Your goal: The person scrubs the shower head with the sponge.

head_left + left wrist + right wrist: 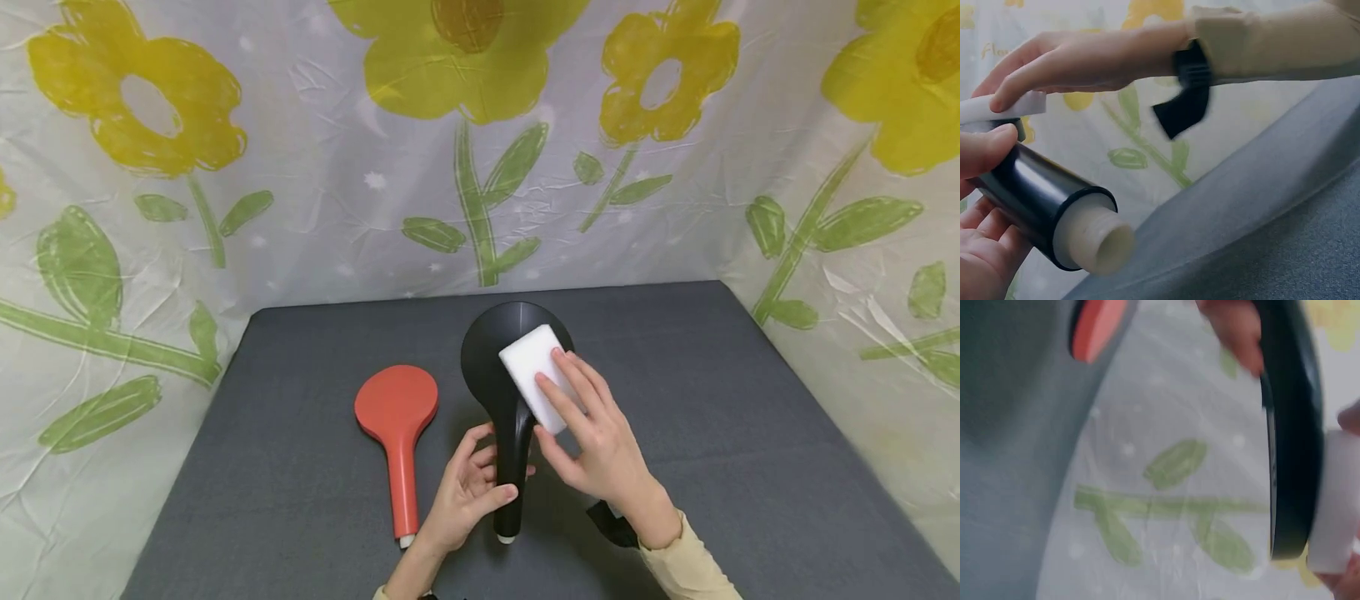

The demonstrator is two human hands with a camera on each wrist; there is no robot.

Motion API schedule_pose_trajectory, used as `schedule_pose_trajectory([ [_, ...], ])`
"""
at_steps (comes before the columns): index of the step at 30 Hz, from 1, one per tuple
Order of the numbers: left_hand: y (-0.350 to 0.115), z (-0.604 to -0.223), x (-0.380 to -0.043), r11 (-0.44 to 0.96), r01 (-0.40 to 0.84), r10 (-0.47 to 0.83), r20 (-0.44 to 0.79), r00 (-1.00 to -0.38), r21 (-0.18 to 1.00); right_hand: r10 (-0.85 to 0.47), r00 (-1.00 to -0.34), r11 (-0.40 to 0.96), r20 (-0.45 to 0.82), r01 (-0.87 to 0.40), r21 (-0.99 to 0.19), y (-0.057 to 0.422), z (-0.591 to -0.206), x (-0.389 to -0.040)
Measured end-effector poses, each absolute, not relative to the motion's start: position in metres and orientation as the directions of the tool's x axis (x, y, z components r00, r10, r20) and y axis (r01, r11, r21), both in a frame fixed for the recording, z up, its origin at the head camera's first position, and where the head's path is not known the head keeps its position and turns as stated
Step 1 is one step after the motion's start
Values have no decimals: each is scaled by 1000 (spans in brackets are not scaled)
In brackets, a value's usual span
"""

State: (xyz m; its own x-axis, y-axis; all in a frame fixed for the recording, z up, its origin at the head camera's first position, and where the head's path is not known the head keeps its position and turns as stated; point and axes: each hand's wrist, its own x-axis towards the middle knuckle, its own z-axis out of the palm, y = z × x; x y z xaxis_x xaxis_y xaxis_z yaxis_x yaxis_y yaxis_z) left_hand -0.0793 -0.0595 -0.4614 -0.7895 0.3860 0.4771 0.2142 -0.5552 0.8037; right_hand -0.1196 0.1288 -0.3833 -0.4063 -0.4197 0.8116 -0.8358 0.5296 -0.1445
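A black handheld shower head (480,350) is raised over the table with its round head pointing away. My left hand (467,492) grips its handle, thumb on top and fingers around the underside. The white threaded end (1100,240) of the handle faces the left wrist view. My right hand (603,433) holds a white sponge (528,354) flat against the upper face of the shower head, with fingers spread over the sponge and the thumb at its lower edge. From the right wrist view, the sponge (1332,506) lies along the dark rim of the head.
A red handheld shower head (397,408) lies to the left on the dark grey cloth-covered table (285,450). A curtain (315,167) printed with yellow flowers hangs behind and at both sides. A black strap (611,525) dangles from the right wrist.
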Motion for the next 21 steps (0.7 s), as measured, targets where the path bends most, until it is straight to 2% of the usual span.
schedule_pose_trajectory([
  [6, -60, -462, -75, -546, 178, 417, 450, -789, 819, -279, -551, 616, 787, -731, -293, 140, -370, -138],
  [8, -61, -462, -75, -542, 185, 413, 451, -791, 820, -277, -566, 619, 776, -723, -306, 140, -369, -137],
  [11, -62, -464, -77, -531, 203, 396, 453, -799, 823, -335, -535, 598, 776, -757, -264, 134, -375, -129],
  [15, -64, -463, -79, -473, 239, 365, 435, -823, 848, -483, -445, 535, 754, -832, -148, 119, -384, -115],
  [18, -65, -455, -77, -358, 265, 349, 392, -851, 895, -573, -385, 487, 724, -870, -77, 111, -387, -111],
  [21, -64, -444, -73, -201, 298, 356, 353, -865, 933, -578, -375, 492, 725, -869, -57, 109, -382, -118],
])
